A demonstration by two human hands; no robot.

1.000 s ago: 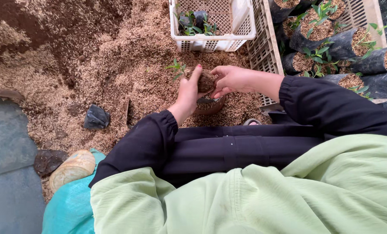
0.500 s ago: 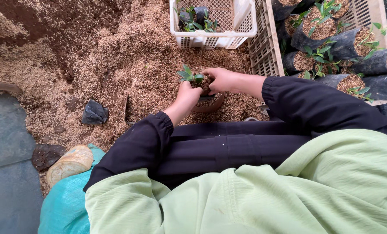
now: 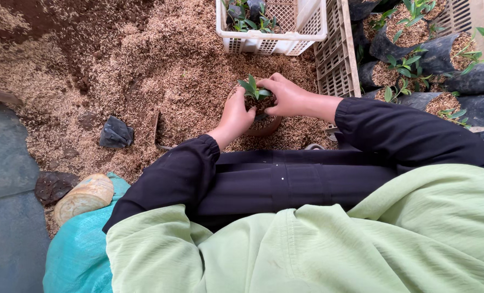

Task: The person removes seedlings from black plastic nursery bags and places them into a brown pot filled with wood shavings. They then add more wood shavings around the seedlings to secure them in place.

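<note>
Since a second before, a seedling (image 3: 254,89) had come upright between the hands, the left hand (image 3: 236,115) and right hand (image 3: 286,96) each with its grip closed around its soil ball, held just over the brown pot (image 3: 263,126) on the husk-strewn ground (image 3: 144,65), so potting seemed under way.

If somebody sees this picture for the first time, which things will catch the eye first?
First, the two bare hands at the centre: the left hand and the right hand close around a small green seedling in a filled pot. Behind them, at the top edge, stands a white slotted crate with more seedlings. At the right, black grow bags with young plants stand in rows.
</note>
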